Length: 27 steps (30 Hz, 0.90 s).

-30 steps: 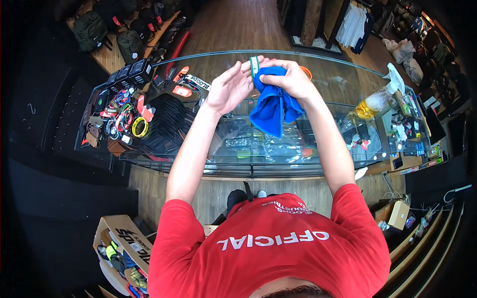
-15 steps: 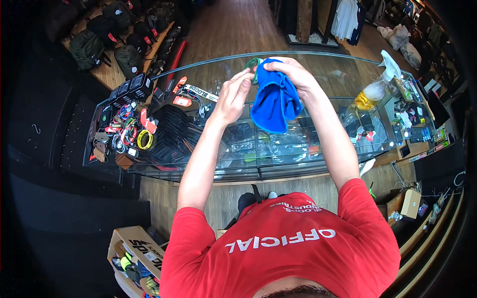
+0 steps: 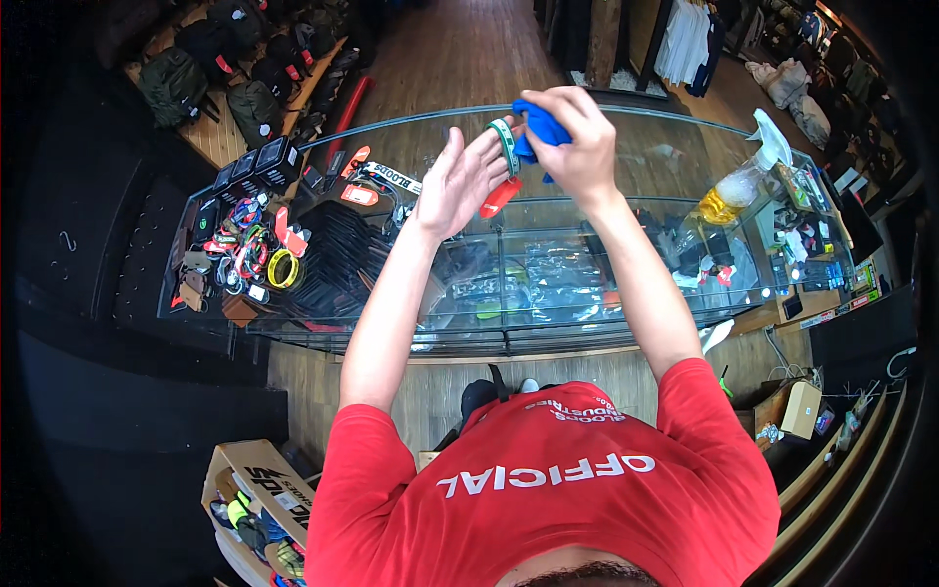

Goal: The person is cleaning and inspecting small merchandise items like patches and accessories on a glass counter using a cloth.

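A green and white wristband (image 3: 506,140) sits at the fingertips of my left hand (image 3: 456,188), seemingly looped over them. That hand's palm faces up, with the thumb apart and the fingers stretched. From the band hangs a red tag (image 3: 501,198). Pinched in my right hand (image 3: 585,149) is a bunched blue cloth (image 3: 541,130), which touches or nearly touches the band's right side. Part of the cloth is hidden behind the fingers. Both hands are raised above a glass display counter (image 3: 626,323).
On the counter's left lie a heap of wristbands (image 3: 256,256), a yellow band (image 3: 284,269) and black boxes (image 3: 259,168). To the right stands a spray bottle (image 3: 738,186) with yellow liquid. An open cardboard box (image 3: 256,494) of goods is at the lower left.
The blue cloth has gone from hanging spread out to bunched in my right hand. My left hand has turned palm up and its fingers have straightened; the red tag now shows.
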Motion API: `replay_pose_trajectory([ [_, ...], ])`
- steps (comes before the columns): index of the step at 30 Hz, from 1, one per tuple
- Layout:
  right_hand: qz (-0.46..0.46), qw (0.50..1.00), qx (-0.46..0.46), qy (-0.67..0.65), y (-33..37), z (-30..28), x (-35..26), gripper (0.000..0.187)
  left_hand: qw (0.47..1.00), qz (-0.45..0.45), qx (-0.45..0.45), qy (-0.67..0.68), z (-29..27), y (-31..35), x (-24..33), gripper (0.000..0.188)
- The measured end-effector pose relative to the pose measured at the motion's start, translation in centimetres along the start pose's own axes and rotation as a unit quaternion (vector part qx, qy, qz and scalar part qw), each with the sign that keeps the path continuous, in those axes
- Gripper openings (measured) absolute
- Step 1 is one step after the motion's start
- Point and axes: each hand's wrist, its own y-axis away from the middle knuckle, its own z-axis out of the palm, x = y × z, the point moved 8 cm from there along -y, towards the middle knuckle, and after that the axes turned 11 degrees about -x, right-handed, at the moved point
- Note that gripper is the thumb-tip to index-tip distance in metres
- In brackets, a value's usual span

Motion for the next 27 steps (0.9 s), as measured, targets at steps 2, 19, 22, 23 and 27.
replay_pose_trajectory([
  [2,-0.033,0.997,-0.062,0.036,0.0,1.5,-0.9,0.033,1.0,-0.005,-0.001,0.0,0.3,0.1,-0.2,0.092],
  [19,0.049,0.938,-0.34,0.051,1.8,5.4,0.1,0.026,0.977,0.147,0.053,0.147,-2.6,0.5,2.1,0.069],
  [22,0.094,0.932,-0.351,0.0,1.2,2.9,1.8,0.026,0.958,0.214,0.086,0.167,-3.8,1.1,3.8,0.055],
  [23,0.146,0.928,-0.341,0.007,0.8,1.2,3.0,0.031,0.959,0.22,0.091,0.156,-4.2,1.6,4.4,0.055],
  [27,0.31,0.859,-0.342,0.222,1.9,-6.0,9.2,0.029,0.966,0.204,0.112,0.115,-4.4,1.1,4.4,0.046],
])
